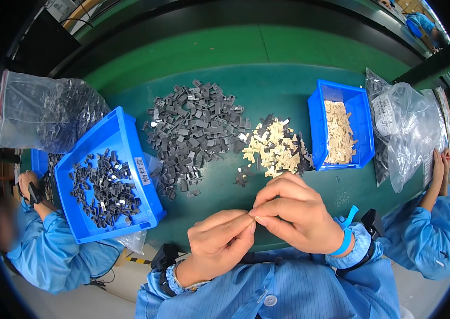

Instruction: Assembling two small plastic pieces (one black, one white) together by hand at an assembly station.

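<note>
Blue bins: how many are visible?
3: a large bin left of the gray pile, a smaller bin right of the beige pile, and a third bin partly hidden left of the large one. More may be hidden.

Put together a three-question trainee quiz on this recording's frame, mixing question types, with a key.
1. True or false: the person's left hand is reaching into a blue bin.
2. Which pieces lie in the blue bin on the right?
a) red caps
b) beige pieces
c) silver screws
3. Fill in: the large dark grey heap lies to the ____ of the beige-and-black heap.

Key:
1. False; its fingertips are up against those of the right hand, near the table's front edge. Anything pinched there is too small to tell.
2. b
3. left
</note>
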